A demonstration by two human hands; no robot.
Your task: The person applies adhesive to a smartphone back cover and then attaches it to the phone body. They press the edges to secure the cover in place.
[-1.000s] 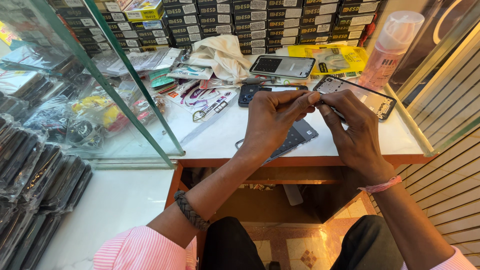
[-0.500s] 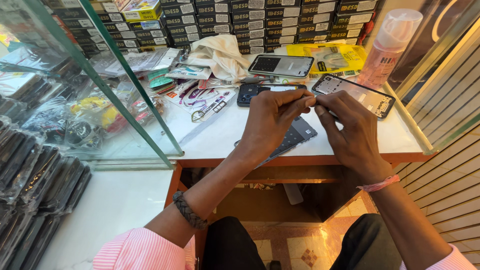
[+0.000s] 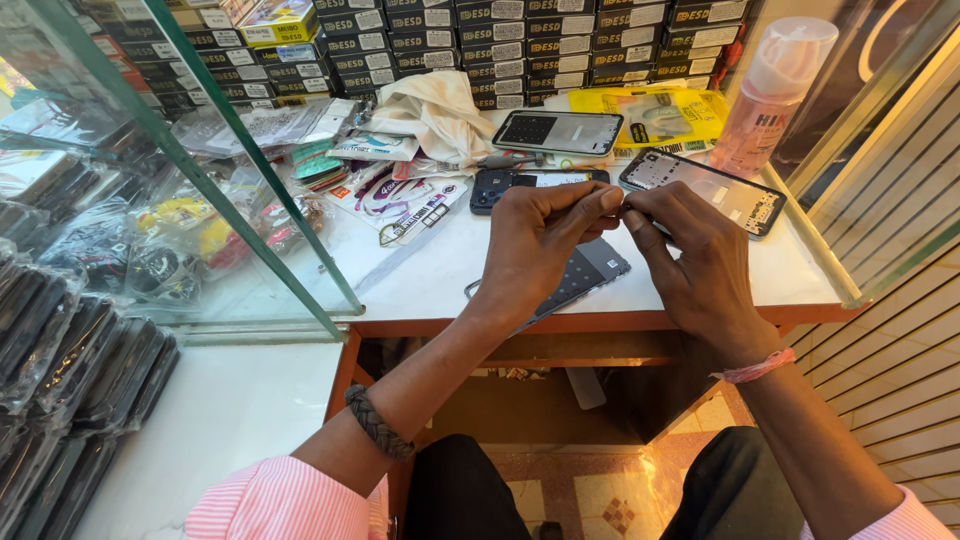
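My left hand [image 3: 535,240] and my right hand [image 3: 700,260] meet fingertip to fingertip above the white counter [image 3: 420,285]. Together they pinch a small thin piece [image 3: 621,204], mostly hidden by the fingers. Under my left hand lies a dark flat phone panel [image 3: 592,268], reaching the counter's front edge. Just behind my right hand lies an open phone frame [image 3: 715,190]. A dark blue phone back [image 3: 497,187] lies behind my left hand.
A phone with its screen up [image 3: 558,131], a yellow packet [image 3: 665,115], a white cloth [image 3: 435,110] and a pink spray bottle [image 3: 775,90] stand farther back. Stacked boxes [image 3: 500,40] line the rear. A glass case [image 3: 170,200] with bagged goods fills the left.
My right fingers have drawn back from the phone frame's edge and now meet my left fingertips in a pinch. Both hands sit slightly nearer each other.
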